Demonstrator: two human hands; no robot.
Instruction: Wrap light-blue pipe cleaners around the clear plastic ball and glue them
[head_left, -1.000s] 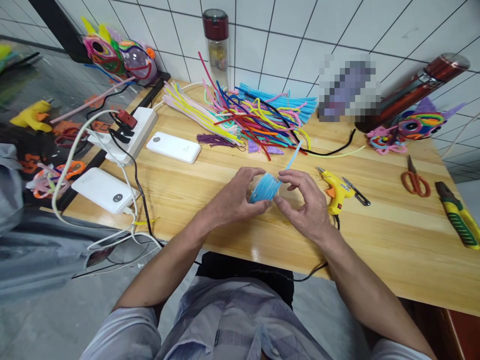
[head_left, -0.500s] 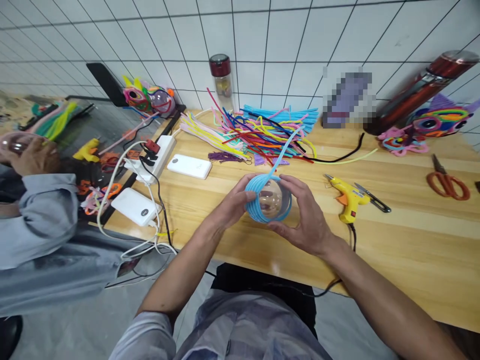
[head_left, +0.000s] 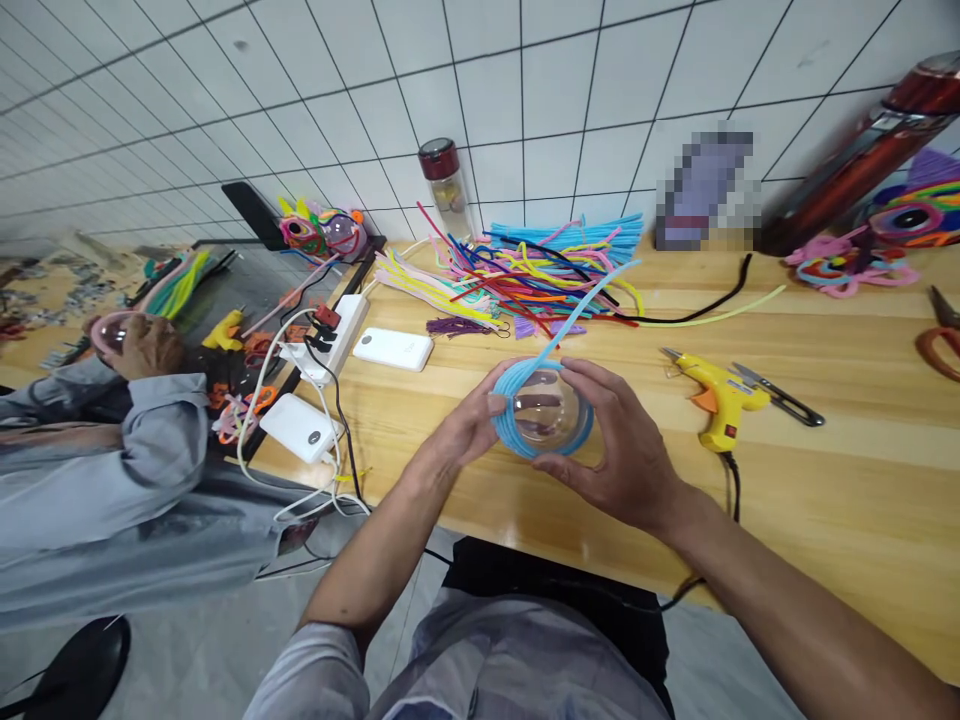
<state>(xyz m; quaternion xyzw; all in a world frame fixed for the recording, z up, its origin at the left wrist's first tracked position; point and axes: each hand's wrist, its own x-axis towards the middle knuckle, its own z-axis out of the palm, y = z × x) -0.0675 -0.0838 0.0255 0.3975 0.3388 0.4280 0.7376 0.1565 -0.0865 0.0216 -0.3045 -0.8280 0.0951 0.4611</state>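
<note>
A clear round ball (head_left: 546, 412) is held between both hands above the wooden table. Light blue pipe cleaners (head_left: 511, 425) wrap its left side and rim, and one loose end sticks up toward the back right. My left hand (head_left: 472, 422) grips the wrapped side, its thumb pressing on the blue strands. Around the right side curve the fingers and thumb of my right hand (head_left: 619, 430), holding the ball by its edge.
A yellow glue gun (head_left: 720, 400) and snips (head_left: 780, 395) lie to the right. Behind are piled pipe cleaners (head_left: 540, 275), a jar (head_left: 448, 190) and a red flask (head_left: 862, 150). White power banks (head_left: 394, 348) and cables lie left, near another person's hand (head_left: 150, 347).
The view has shifted, so the table items appear moved. Both hands still hold the ball, which looks slightly turned, with its loose blue end leaning further right.
</note>
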